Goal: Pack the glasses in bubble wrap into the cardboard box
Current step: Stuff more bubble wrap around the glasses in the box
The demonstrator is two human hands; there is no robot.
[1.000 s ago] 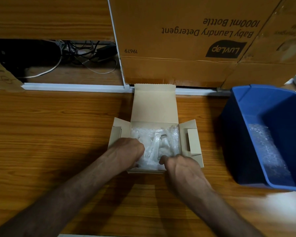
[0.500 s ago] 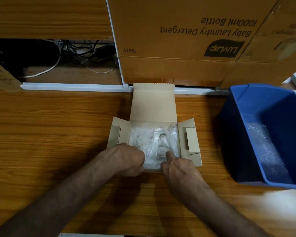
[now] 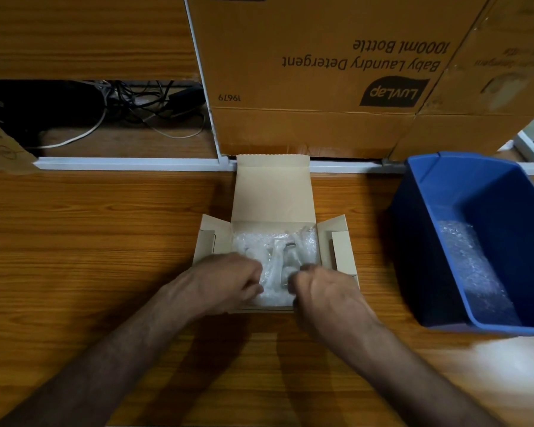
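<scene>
A small open cardboard box [image 3: 272, 192] lies on the wooden table, its lid flap standing up at the far side and its side flaps spread. Inside it lies the bubble-wrapped bundle of glasses [image 3: 278, 257], clear and crinkled. My left hand [image 3: 228, 280] is at the box's near left corner with its fingers curled against the wrap. My right hand [image 3: 324, 289] is at the near right corner, fingers pinched on the wrap. The near edge of the box is hidden by both hands.
A blue plastic bin [image 3: 481, 229] with more bubble wrap [image 3: 472, 266] in it stands to the right. Large brown cartons [image 3: 315, 75] rise behind the box. A tangle of cables [image 3: 142, 106] sits in the recess at the back left.
Both hands drew back to the box's near edge half a second ago and have now moved forward again into the wrap. The box has not shifted.
</scene>
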